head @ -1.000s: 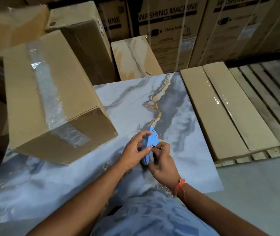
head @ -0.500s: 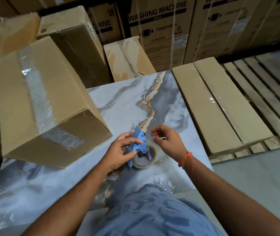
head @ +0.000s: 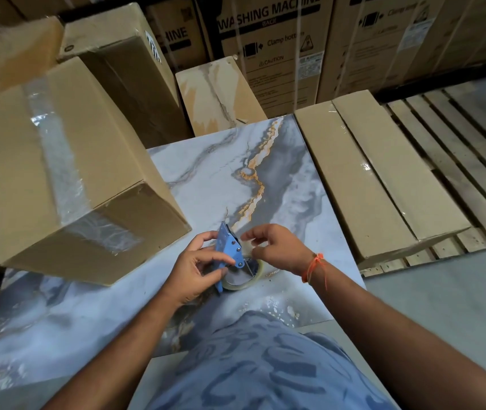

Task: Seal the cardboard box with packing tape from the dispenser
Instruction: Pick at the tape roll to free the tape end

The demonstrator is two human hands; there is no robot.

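Note:
A brown cardboard box (head: 96, 161) lies tilted on the marble-patterned slab (head: 227, 173), left of centre, with a clear tape strip running along its top and down its near face. My left hand (head: 197, 270) grips the blue tape dispenser (head: 231, 250), which carries a roll of clear tape (head: 246, 282) and rests low over the slab. My right hand (head: 274, 247) hovers just right of the dispenser's head, fingers curled in a pinch; whether a tape end is between them I cannot tell. The box stands about a hand's width to the left of the dispenser.
More cardboard boxes (head: 123, 72) are stacked behind and to the left. Washing machine cartons (head: 271, 45) line the back. Two long flat wrapped cartons (head: 383, 179) lie on a wooden pallet (head: 466, 161) to the right. My knee in patterned fabric (head: 265, 365) fills the bottom.
My right hand came off the dispenser and lifted to its right side. The left hand kept hold of the dispenser, which has tilted so the tape roll shows.

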